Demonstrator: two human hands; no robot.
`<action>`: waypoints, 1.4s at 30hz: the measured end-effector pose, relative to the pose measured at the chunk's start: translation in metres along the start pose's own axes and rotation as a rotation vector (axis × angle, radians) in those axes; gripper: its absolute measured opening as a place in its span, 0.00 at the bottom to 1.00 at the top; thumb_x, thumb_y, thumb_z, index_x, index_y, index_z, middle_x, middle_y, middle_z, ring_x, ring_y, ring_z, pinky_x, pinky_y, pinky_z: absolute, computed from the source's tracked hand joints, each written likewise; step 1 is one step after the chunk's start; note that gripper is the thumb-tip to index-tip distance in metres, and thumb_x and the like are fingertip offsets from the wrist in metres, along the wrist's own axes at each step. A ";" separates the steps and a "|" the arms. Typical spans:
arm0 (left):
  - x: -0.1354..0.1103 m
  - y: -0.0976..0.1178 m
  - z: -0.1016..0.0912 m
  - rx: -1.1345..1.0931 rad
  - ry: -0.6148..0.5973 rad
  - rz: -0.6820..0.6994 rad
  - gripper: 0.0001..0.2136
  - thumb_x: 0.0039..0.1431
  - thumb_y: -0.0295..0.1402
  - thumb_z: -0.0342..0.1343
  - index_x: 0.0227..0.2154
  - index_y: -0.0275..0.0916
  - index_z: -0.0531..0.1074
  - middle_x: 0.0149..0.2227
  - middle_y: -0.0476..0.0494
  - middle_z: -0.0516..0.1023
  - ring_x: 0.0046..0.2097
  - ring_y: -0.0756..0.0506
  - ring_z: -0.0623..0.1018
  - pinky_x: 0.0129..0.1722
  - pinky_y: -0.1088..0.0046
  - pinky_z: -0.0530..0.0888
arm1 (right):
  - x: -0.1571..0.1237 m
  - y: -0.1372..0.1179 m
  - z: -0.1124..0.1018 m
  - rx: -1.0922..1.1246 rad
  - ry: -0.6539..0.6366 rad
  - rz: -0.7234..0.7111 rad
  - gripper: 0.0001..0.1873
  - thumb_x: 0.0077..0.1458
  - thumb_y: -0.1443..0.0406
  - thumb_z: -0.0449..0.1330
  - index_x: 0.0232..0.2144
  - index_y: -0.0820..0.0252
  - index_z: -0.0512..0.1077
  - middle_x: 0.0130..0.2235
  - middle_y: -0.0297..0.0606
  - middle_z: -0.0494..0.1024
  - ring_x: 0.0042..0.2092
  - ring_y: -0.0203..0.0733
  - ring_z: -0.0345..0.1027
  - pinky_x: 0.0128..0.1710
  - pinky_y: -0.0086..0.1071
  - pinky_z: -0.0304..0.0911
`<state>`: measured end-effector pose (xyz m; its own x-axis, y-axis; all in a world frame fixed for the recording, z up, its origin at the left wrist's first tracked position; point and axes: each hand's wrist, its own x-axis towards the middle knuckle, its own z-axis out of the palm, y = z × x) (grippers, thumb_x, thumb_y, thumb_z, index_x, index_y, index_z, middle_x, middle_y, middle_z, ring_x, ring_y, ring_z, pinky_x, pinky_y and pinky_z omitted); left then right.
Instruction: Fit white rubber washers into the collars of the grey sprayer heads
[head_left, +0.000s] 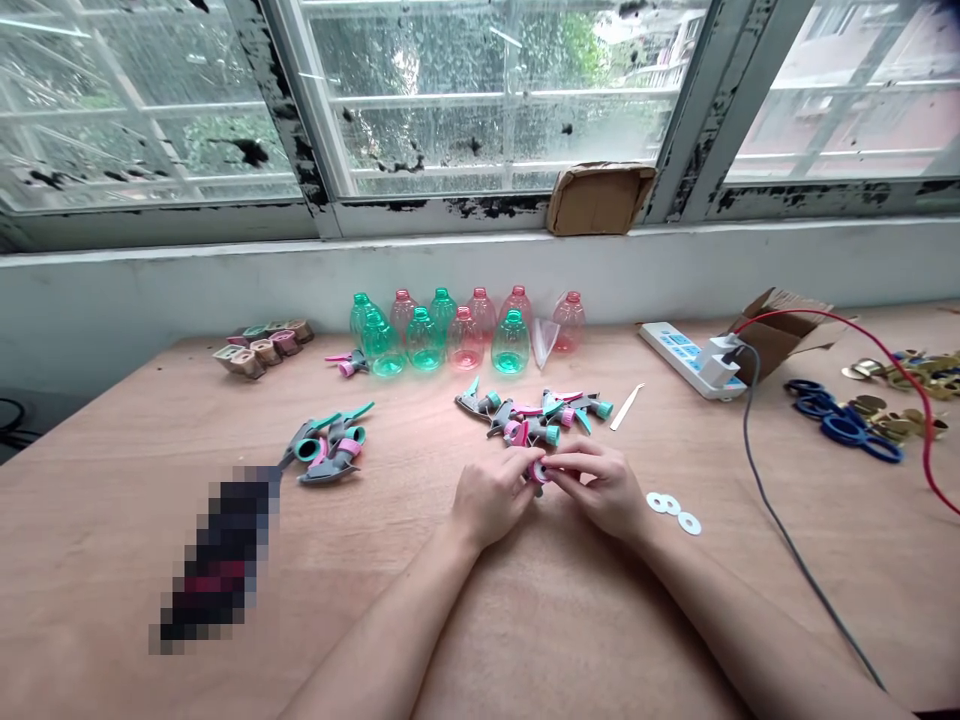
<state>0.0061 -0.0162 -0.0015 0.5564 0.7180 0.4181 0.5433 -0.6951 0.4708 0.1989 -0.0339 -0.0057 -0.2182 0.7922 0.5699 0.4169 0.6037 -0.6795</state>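
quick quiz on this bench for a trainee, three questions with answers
1. True or false: the blue-handled scissors lie to the right of the power strip.
2. Which colour shows on the spray head held between the left hand and right hand: a) pink, b) orange, c) yellow?
3. How many white flat rings lie beside the right hand?

Key: 1 true; 2 a; 3 three.

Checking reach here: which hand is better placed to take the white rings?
Probably the right hand: the white rings lie just beside it, while the left hand is farther away.
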 end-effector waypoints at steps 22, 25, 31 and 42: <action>-0.002 0.000 0.003 0.157 -0.029 0.045 0.18 0.59 0.32 0.54 0.53 0.43 0.68 0.47 0.49 0.78 0.42 0.46 0.79 0.37 0.72 0.76 | -0.004 0.000 0.002 -0.101 -0.013 -0.010 0.07 0.57 0.65 0.61 0.36 0.57 0.79 0.33 0.39 0.77 0.30 0.36 0.70 0.26 0.28 0.68; -0.001 -0.001 0.003 0.169 -0.023 0.052 0.18 0.59 0.32 0.54 0.52 0.43 0.69 0.47 0.48 0.78 0.42 0.46 0.79 0.36 0.73 0.75 | -0.004 0.000 0.002 -0.101 -0.018 -0.011 0.08 0.57 0.64 0.60 0.36 0.57 0.80 0.34 0.39 0.78 0.31 0.36 0.71 0.27 0.28 0.68; -0.001 -0.003 0.003 0.157 -0.032 0.038 0.19 0.58 0.29 0.55 0.53 0.44 0.68 0.46 0.48 0.78 0.43 0.46 0.79 0.39 0.73 0.75 | -0.001 0.001 0.000 -0.125 -0.066 -0.039 0.08 0.58 0.64 0.60 0.37 0.55 0.80 0.34 0.38 0.78 0.32 0.36 0.72 0.30 0.27 0.67; 0.000 -0.001 0.001 0.100 -0.113 -0.008 0.19 0.58 0.31 0.55 0.53 0.46 0.69 0.47 0.47 0.77 0.44 0.45 0.78 0.40 0.71 0.74 | 0.001 0.005 -0.007 -0.212 -0.156 -0.096 0.09 0.59 0.62 0.59 0.37 0.52 0.80 0.34 0.37 0.78 0.32 0.35 0.71 0.32 0.26 0.65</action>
<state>0.0066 -0.0159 -0.0030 0.6162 0.7189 0.3216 0.6047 -0.6935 0.3917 0.2074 -0.0312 -0.0052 -0.3922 0.7463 0.5379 0.5597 0.6576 -0.5043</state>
